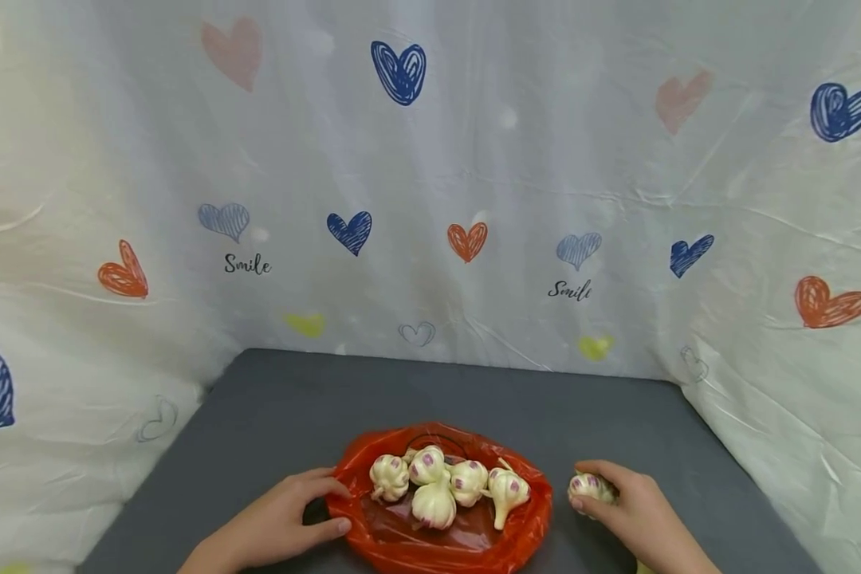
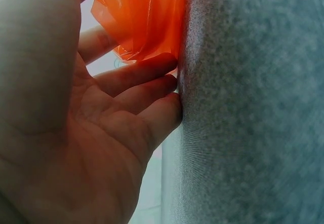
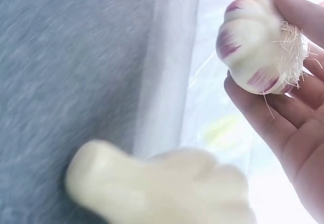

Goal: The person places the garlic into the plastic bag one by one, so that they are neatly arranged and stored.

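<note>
In the head view, my left hand (image 1: 290,510) lies at the left side of a red plastic bag (image 1: 538,518), its fingers and thumb spread apart against the rim. The left wrist view shows this hand (image 2: 111,117) with relaxed fingers touching the orange-looking film (image 2: 147,16) and fingertips down at the table. Inside the rolled-open bag lie several garlic bulbs (image 1: 434,502), white with purple marks. To the right of the bag, my right hand (image 1: 634,502) holds another garlic bulb (image 1: 590,486) between thumb and fingers. Its purple patches and wispy roots show on the bulb (image 3: 253,46) in the right wrist view.
A further pale garlic bulb (image 3: 167,183) appears blurred on the table below my right hand, mostly hidden in the head view. The dark grey table (image 1: 373,391) runs back to a white curtain (image 1: 402,159) printed with hearts, which also hangs along both sides.
</note>
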`<state>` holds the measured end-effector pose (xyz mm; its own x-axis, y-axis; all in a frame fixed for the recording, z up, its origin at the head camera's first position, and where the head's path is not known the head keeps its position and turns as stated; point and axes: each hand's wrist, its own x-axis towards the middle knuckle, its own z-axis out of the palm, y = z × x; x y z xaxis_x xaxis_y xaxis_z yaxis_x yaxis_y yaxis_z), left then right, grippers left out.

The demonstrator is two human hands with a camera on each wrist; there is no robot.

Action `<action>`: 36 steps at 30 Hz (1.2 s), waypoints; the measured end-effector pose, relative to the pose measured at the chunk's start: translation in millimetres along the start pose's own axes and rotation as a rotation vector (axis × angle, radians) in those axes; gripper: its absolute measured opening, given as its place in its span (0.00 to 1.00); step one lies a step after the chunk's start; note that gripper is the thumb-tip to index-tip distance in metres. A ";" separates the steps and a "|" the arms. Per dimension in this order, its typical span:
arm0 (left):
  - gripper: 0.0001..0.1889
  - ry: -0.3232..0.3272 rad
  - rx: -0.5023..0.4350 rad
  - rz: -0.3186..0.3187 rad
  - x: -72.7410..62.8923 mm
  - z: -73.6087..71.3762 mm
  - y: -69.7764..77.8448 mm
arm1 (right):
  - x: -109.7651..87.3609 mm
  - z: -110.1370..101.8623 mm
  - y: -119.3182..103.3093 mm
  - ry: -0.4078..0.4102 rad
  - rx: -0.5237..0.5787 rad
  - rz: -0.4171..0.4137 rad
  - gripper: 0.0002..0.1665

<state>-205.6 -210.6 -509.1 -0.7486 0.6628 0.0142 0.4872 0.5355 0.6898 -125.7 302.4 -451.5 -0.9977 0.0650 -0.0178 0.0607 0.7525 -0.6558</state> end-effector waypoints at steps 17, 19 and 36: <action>0.18 0.012 0.006 0.019 6.0 2.2 3.3 | 4.5 -1.4 -32.2 0.183 -0.090 -0.308 0.26; 0.18 0.015 0.015 0.016 5.0 2.2 2.8 | 5.9 0.5 -37.6 0.187 -0.082 -0.323 0.26; 0.18 0.022 0.015 0.035 -1.0 3.5 1.9 | 19.6 33.9 -75.7 0.127 -0.020 -0.499 0.23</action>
<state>-202.3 -208.5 -510.3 -0.7405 0.6698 0.0547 0.5201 0.5197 0.6779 -150.8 224.5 -427.7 -0.8941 -0.2271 0.3861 -0.4200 0.7244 -0.5466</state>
